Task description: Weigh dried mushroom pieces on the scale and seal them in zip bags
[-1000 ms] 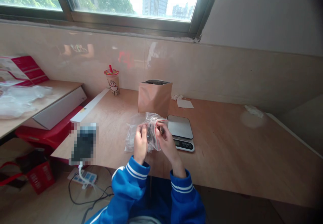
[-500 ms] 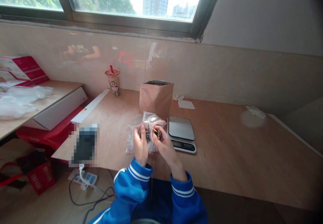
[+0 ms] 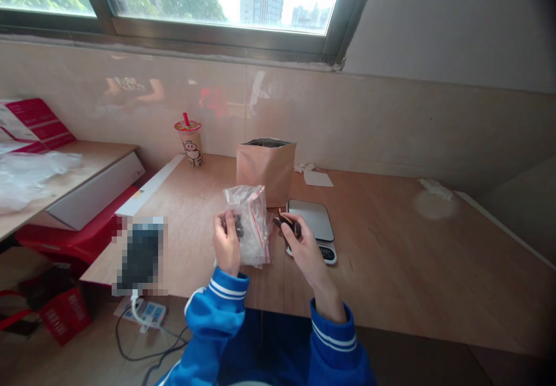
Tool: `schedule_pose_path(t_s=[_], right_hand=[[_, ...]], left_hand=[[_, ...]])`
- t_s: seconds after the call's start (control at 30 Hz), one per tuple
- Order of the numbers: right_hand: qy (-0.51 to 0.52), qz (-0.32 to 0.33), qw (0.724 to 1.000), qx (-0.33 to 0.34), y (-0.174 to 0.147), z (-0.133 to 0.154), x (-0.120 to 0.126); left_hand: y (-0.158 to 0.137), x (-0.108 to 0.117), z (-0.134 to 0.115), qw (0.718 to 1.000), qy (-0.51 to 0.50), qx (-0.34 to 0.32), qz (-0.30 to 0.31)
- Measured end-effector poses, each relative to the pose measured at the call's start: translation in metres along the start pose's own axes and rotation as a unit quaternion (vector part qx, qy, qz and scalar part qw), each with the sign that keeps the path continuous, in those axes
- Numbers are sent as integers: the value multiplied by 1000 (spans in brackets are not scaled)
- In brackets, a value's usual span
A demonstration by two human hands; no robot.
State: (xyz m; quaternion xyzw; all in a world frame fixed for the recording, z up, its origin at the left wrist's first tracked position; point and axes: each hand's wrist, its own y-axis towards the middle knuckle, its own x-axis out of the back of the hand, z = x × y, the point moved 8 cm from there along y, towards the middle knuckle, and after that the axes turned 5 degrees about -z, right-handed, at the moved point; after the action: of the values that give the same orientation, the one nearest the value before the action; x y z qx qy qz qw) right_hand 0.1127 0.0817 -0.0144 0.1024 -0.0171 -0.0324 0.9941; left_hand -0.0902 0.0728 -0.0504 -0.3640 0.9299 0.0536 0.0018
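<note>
A clear zip bag [image 3: 249, 244] with red lines along its mouth lies on its side over the table, its mouth facing right. My left hand [image 3: 226, 246] is closed on the bag's left end, where a few dark pieces [image 3: 239, 227] show by the fingertips; whether these are inside the plastic I cannot tell. In my right hand [image 3: 306, 250] are several dark brown, curled dried pieces [image 3: 288, 224], pinched between thumb and fingers. That hand is just right of the bag's mouth, over the left side of a digital kitchen scale [image 3: 313, 218].
Behind the bag an open brown paper pouch [image 3: 264, 168] stands upright. A drink cup [image 3: 191, 145] with a red straw is at the back left. A blurred phone-like device [image 3: 141, 255] with a cable sits at the left edge. White paper [image 3: 318, 178] lies behind the scale.
My hands have moved apart. The right hand came away from the bag to the right with dark brown pieces; the left shifted left, and the bag now spreads wider between them.
</note>
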Motion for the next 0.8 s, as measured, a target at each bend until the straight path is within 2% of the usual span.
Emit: schedule_pose_path(t_s=[0.1,0.2,0.3,0.43,0.53,0.63,0.73,0.8], right_hand=[[77,-55,995,19,20,9,12],[131,-76,983,103,59,39,12],[79,-53,971,221,106,85,-3],[-47,0,945,325,159,126,-35],[-123,84,925,350,179,129,-61],[-196,164,908,333,183,116,-78],[-232,188,898,324,181,109,-81],[-259,178,892,325,182,108,-80]], left_hand=[[5,-14,28,990,-102,86,38],[-2,-33,60,949,-217,208,96],[-4,-34,80,920,-273,268,82],[-4,-28,85,923,-262,273,68],[-6,-27,81,934,-226,265,79],[-8,-28,80,931,-228,277,71],[-9,-28,84,913,-272,304,32],[-9,-29,87,894,-310,322,8]])
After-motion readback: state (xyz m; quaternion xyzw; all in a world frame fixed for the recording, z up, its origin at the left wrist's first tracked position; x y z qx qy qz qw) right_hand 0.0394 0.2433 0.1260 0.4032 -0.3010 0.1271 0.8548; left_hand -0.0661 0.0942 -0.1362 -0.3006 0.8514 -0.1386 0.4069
